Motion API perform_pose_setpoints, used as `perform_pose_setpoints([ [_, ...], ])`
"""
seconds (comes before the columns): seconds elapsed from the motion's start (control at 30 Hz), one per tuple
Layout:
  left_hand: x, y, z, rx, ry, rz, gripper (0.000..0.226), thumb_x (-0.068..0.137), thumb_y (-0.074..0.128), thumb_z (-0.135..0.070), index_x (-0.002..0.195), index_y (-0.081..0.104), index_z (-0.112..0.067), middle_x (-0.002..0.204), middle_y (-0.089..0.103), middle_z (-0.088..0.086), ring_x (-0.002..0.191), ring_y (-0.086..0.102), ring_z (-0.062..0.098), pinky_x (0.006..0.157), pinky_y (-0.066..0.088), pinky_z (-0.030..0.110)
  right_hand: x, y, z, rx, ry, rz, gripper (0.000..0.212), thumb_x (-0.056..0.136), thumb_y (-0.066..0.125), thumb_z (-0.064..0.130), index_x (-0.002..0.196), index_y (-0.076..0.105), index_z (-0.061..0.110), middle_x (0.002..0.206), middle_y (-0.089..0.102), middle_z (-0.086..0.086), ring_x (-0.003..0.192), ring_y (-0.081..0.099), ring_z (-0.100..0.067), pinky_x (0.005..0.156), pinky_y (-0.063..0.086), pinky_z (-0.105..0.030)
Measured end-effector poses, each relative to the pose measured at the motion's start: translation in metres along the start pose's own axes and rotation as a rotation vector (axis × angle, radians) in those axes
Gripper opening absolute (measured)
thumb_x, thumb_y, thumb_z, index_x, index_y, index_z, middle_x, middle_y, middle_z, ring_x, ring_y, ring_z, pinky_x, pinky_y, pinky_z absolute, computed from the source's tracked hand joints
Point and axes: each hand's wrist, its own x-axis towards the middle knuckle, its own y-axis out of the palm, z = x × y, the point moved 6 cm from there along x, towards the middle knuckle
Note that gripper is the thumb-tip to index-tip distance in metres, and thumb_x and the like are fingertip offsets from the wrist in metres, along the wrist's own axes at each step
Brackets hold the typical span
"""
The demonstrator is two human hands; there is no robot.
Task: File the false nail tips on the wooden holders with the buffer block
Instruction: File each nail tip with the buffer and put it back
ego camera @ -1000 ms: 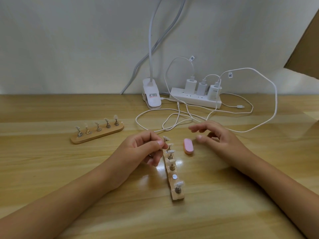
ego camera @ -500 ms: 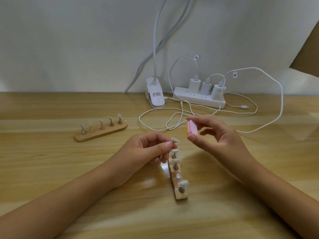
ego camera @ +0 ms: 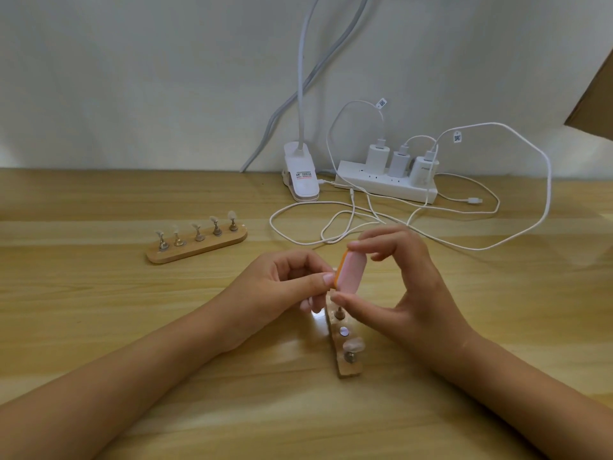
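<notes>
My right hand [ego camera: 408, 293] pinches the buffer block [ego camera: 351, 272]; my left hand [ego camera: 282, 287] pinches what seems a nail tip, hidden behind it. Filing step, I judge: next, short light strokes.

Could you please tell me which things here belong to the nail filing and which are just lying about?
In use: buffer block in right hand; nail tip, mostly hidden, pinched by left hand; near wooden holder; far wooden holder.
Lying about: power strip, chargers, cables, clip lamp, cardboard.
</notes>
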Motion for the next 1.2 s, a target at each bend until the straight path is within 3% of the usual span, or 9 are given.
perform_pose_setpoints([
  [0.17,-0.001,0.001,-0.001,0.005,0.001,0.001,0.006,0.084,0.059,-0.016,0.081,0.064,-0.013,0.059,0.060,-0.006,0.054,0.054,0.003,0.058,0.044,0.014,-0.003,0.004,0.005,-0.085,-0.095,0.052,0.046,0.078,0.076,0.037,0.116,0.058,0.018,0.115,0.057,0.004,0.112,0.055,-0.015,0.099,0.038,-0.021],
  [0.3,-0.001,-0.001,-0.003,0.005,0.012,-0.017,0.007,0.084,0.062,-0.019,0.079,0.064,-0.015,0.060,0.060,-0.007,0.055,0.054,0.002,0.059,0.043,0.014,0.001,-0.005,-0.005,-0.008,0.012,-0.023,0.050,0.075,0.081,0.035,0.116,0.056,0.023,0.115,0.058,0.008,0.110,0.057,-0.015,0.094,0.042,-0.022],
  [0.4,-0.001,0.000,-0.002,0.003,0.016,-0.003,0.007,0.086,0.061,-0.019,0.081,0.064,-0.015,0.061,0.060,-0.007,0.057,0.054,0.003,0.061,0.044,0.015,-0.002,0.000,0.000,-0.025,-0.059,0.013,0.048,0.076,0.077,0.038,0.116,0.055,0.023,0.117,0.057,0.007,0.111,0.058,-0.017,0.097,0.042,-0.022],
  [0.53,-0.001,0.000,-0.001,0.002,0.019,-0.007,0.007,0.087,0.060,-0.019,0.085,0.064,-0.014,0.063,0.060,-0.006,0.058,0.053,0.004,0.062,0.045,0.015,0.001,-0.005,-0.007,0.035,0.034,-0.029,0.046,0.076,0.075,0.039,0.115,0.055,0.027,0.113,0.060,0.006,0.109,0.059,-0.017,0.092,0.045,-0.024],
  [0.63,-0.001,0.002,-0.001,0.011,0.028,0.010,0.008,0.088,0.059,-0.019,0.087,0.066,-0.016,0.067,0.061,-0.003,0.060,0.052,0.006,0.062,0.045,0.016,-0.002,0.000,0.000,-0.008,-0.049,0.020,0.047,0.076,0.076,0.039,0.115,0.056,0.023,0.116,0.058,0.007,0.110,0.058,-0.016,0.096,0.042,-0.021],
  [0.77,-0.001,0.001,0.000,0.005,0.023,-0.003,0.008,0.087,0.060,-0.019,0.088,0.066,-0.014,0.065,0.060,-0.005,0.060,0.053,0.005,0.063,0.045,0.015,0.002,-0.006,-0.013,0.075,0.098,-0.040,0.041,0.076,0.073,0.042,0.112,0.056,0.030,0.108,0.062,0.008,0.103,0.060,-0.018,0.089,0.048,-0.029],
  [0.9,-0.001,0.003,-0.002,0.019,0.056,0.009,0.007,0.089,0.061,-0.019,0.087,0.066,-0.016,0.070,0.061,-0.003,0.063,0.054,0.005,0.064,0.046,0.015,-0.003,0.000,-0.003,0.029,-0.029,0.024,0.046,0.077,0.077,0.037,0.116,0.057,0.023,0.113,0.061,0.005,0.106,0.060,-0.017,0.092,0.047,-0.028],
  [1.03,-0.001,0.002,-0.003,0.025,0.044,-0.008,0.011,0.086,0.061,-0.021,0.088,0.065,-0.011,0.066,0.062,-0.011,0.062,0.054,0.001,0.063,0.045,0.012,0.002,-0.006,-0.014,0.074,0.109,-0.030,0.041,0.077,0.072,0.041,0.111,0.059,0.024,0.106,0.063,0.007,0.101,0.060,-0.014,0.089,0.048,-0.029],
  [1.2,-0.002,0.005,-0.003,0.067,0.049,0.011,0.010,0.089,0.062,-0.020,0.086,0.066,-0.012,0.072,0.061,0.001,0.064,0.053,0.007,0.063,0.045,0.015,-0.003,0.002,0.000,-0.013,-0.040,0.024,0.044,0.075,0.078,0.040,0.111,0.058,0.024,0.111,0.061,0.007,0.105,0.060,-0.015,0.094,0.045,-0.024],
])
